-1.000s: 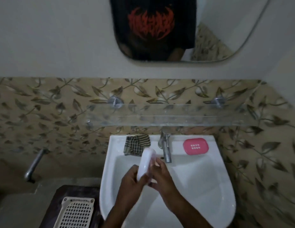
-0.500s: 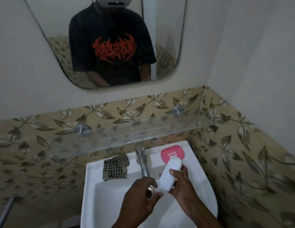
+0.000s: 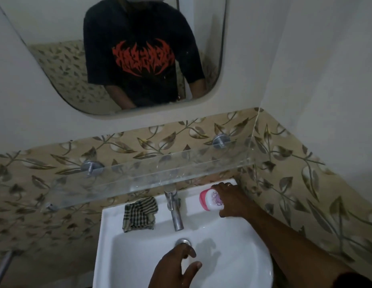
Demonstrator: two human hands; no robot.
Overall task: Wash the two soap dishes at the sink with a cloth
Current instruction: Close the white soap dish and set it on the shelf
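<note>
Sink (image 3: 110,235) white, under a glass shelf (image 3: 139,179). Left hand (image 3: 174,267) over the basin, fingers loose, holding nothing. Checked cloth (image 3: 139,215) crumpled on the back ledge. Right hand (image 3: 232,201) at the rear right corner, gripping white soap dish (image 3: 213,197) atop pink soap dish (image 3: 202,197).

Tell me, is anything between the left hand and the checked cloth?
Nothing visible. The left hand hovers over the sink basin; the checked cloth lies on its back ledge, left of the tap. Only bare basin lies between.
</note>
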